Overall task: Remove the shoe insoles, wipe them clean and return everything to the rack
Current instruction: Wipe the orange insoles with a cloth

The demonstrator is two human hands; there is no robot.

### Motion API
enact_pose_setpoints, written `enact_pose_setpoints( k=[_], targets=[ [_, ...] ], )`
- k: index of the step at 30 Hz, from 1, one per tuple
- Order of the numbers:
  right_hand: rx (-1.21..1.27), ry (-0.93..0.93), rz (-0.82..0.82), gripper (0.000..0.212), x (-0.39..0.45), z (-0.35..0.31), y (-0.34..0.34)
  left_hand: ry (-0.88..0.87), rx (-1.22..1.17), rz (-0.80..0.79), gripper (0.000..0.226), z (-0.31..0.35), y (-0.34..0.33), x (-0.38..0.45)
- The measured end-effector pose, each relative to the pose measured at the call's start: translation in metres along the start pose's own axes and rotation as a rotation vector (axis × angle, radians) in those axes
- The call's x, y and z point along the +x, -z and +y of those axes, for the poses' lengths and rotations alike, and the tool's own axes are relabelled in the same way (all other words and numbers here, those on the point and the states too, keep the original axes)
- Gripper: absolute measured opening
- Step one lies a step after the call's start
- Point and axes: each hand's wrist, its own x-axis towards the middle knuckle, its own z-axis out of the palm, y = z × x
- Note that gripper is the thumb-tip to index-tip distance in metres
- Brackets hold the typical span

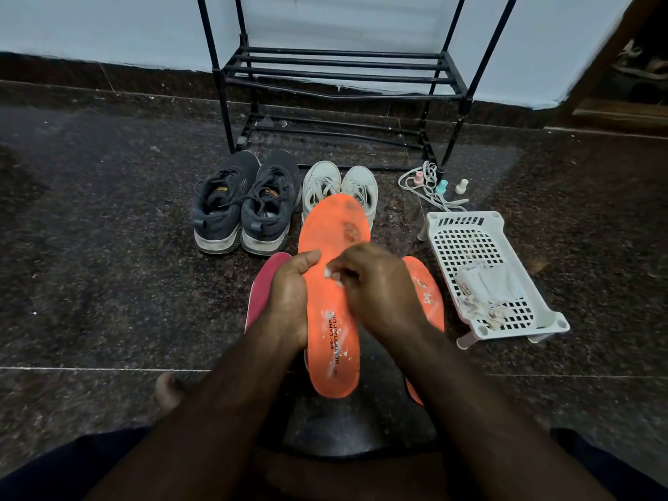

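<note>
Insoles out of the shoes already, judging by the spread on the floor. Lying furthest left, a dark pair of sneakers point(245, 207) just in front of the rack point(339, 72). Showing next, a pink insole point(265, 283) on the floor, mostly behind the left hand point(291, 296). Gripping the near-left edge of the raised orange insole point(334, 309), that left hand, thumb over the top face. Pinching something small and white against the same insole, the right hand point(376, 283), fingers curled; cloth or tissue, cannot tell. Sitting beyond the raised toe, a white pair of sneakers point(339, 189). Resting on the floor under the right wrist, a second orange insole point(426, 294), speckled white. Standing furthest right, a white basket point(466, 229) holding crumpled wipes point(488, 287).

Probably wiping mid-sole. Worth bracing the insole firmly from beneath, stroking heel to toe, pressing harder over the worn patch near the toe, and switching to a fresh wipe once soiled.
</note>
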Motion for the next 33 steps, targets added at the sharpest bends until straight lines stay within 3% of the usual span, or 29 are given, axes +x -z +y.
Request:
enact_pose_setpoints(
  k=[3, 8, 14, 18, 24, 27, 30, 33],
  targets=[
    [-0.034, -0.069, 0.090, 0.017, 0.005, 0.007, 0.005, 0.009, 0.015, -0.015, 0.052, -0.001, 0.002, 0.000],
    [-0.046, -0.076, -0.173, 0.018, -0.007, -0.002, -0.002, 0.038, 0.000, -0.014, 0.047, 0.001, 0.001, 0.000],
    [-0.128, -0.074, 0.094, 0.029, 0.004, 0.007, 0.004, 0.007, -0.015, 0.000, 0.041, -0.001, -0.001, -0.002],
    [-0.144, -0.043, -0.070, 0.028, -0.005, -0.002, -0.004, 0.037, -0.045, -0.037, 0.053, 0.001, -0.001, 0.000],
    [-0.009, -0.070, -0.208, 0.020, -0.004, -0.007, 0.006, 0.020, -0.044, 0.008, 0.044, 0.005, 0.002, 0.002],
    [0.086, -0.115, -0.043, 0.024, -0.001, -0.007, 0.013, 0.049, -0.048, 0.006, 0.043, 0.007, 0.002, 0.000],
    [-0.066, -0.050, 0.034, 0.025, 0.004, 0.001, 0.012, 0.036, -0.057, -0.013, 0.046, 0.005, 0.003, 0.001],
    [-0.156, -0.036, -0.140, 0.028, 0.003, 0.002, 0.007, 0.021, -0.056, -0.023, 0.049, 0.005, 0.004, 0.002]
  ],
)
